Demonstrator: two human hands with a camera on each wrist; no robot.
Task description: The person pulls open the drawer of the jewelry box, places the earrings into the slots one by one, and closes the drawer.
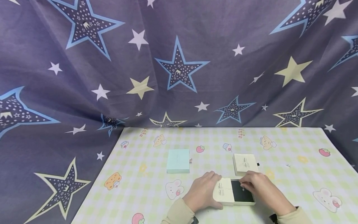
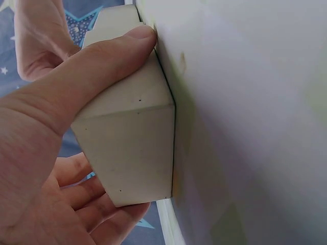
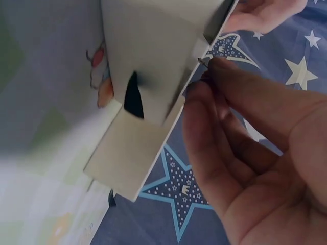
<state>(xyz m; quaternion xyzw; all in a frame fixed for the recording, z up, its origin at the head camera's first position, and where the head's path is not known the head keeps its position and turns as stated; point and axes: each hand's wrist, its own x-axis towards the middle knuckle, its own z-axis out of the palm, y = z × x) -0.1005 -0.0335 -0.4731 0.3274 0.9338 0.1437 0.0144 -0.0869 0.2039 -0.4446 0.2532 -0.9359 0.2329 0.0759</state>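
Note:
A cream slide-out box (image 1: 223, 192) with dark lettering lies on the table, its drawer pulled out to the right and showing a black insert (image 1: 241, 196). My left hand (image 1: 203, 190) grips the box's sleeve from the left; in the left wrist view the thumb lies along one side and the fingers curl at the opposite one. Over the insert, my right hand (image 1: 258, 186) pinches a tiny shiny metallic piece (image 3: 203, 62) between thumb and forefinger. Most of that piece is hidden by the fingertips, so its kind cannot be told. A dark pull tab (image 3: 134, 97) hangs from the drawer's end.
Just behind the open box stands a second cream box (image 1: 244, 164) with a black tab. A mint-green box (image 1: 178, 161) with a ribbon tab sits farther left. A checked, cartoon-printed cloth (image 1: 126, 183) covers the table, and a star-patterned curtain (image 1: 179, 102) hangs behind it.

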